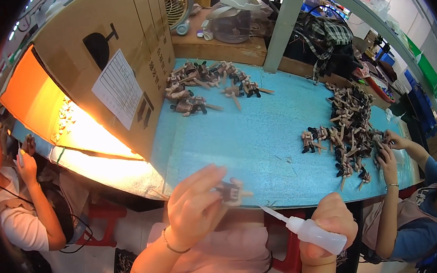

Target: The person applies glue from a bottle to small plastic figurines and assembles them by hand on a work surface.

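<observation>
My left hand (195, 202) is raised at the table's near edge, its fingers slightly smeared by motion. Between its fingertips is a small figurine (230, 192) in dull pink and dark grey, with pale parts sticking out. My right hand (333, 220) is wrapped round a white squeeze bottle (318, 235). The bottle's long thin nozzle (273, 214) points up and left toward the figurine, with a gap between them. Several similar figurines (190, 105) lie in a loose group at the far side of the blue tabletop (229, 141).
A big heap of figurines (351, 121) covers the table's right side, where a co-worker's hands (388, 154) handle some. A tall cardboard box (120, 57), brightly lit inside, stands at left. Another person (28, 203) sits beyond it. A metal post (287, 26) rises at the back.
</observation>
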Demonstrator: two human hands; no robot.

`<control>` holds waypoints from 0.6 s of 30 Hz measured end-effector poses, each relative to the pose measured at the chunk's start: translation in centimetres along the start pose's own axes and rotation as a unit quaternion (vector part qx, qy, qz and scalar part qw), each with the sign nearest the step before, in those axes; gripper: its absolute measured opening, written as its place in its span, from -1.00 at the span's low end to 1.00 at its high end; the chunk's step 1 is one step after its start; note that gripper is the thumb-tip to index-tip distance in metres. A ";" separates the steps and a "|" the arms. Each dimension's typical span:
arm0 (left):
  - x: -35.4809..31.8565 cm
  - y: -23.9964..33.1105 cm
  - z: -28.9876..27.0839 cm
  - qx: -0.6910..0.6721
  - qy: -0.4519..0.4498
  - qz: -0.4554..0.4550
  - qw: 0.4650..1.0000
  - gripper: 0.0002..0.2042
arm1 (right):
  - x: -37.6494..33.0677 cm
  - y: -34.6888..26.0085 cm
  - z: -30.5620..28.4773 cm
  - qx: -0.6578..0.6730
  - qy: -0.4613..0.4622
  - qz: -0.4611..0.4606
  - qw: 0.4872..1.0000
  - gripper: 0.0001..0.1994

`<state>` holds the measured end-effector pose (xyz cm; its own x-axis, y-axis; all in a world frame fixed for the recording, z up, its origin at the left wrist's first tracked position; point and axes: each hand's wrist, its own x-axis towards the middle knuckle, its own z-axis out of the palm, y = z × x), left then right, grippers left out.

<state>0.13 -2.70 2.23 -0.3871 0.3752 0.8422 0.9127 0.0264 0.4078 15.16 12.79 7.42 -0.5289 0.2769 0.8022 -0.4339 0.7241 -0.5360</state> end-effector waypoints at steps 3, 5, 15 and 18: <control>0.0 0.2 -0.3 -0.002 -0.013 -0.009 1.000 -0.61 | 0.1 0.3 0.0 0.006 -0.015 0.001 1.000 -0.51; 0.1 0.3 -0.3 -0.007 -0.026 -0.020 0.999 -0.59 | -0.1 0.4 0.1 0.001 -0.011 -0.006 1.000 -0.50; -0.1 0.1 -0.2 -0.005 -0.026 -0.017 1.000 -0.60 | 0.4 -0.3 -0.8 0.031 -0.066 0.024 0.997 -0.60; -0.2 0.2 -0.2 -0.011 -0.027 -0.022 0.999 -0.61 | 0.4 -0.5 -0.5 0.037 -0.043 0.040 0.998 -0.59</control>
<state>0.32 -2.91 2.20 -0.4189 0.4237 0.8031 0.8914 0.0235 0.4526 15.57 12.86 8.16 -0.6235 0.2751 0.7318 -0.4386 0.6518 -0.6187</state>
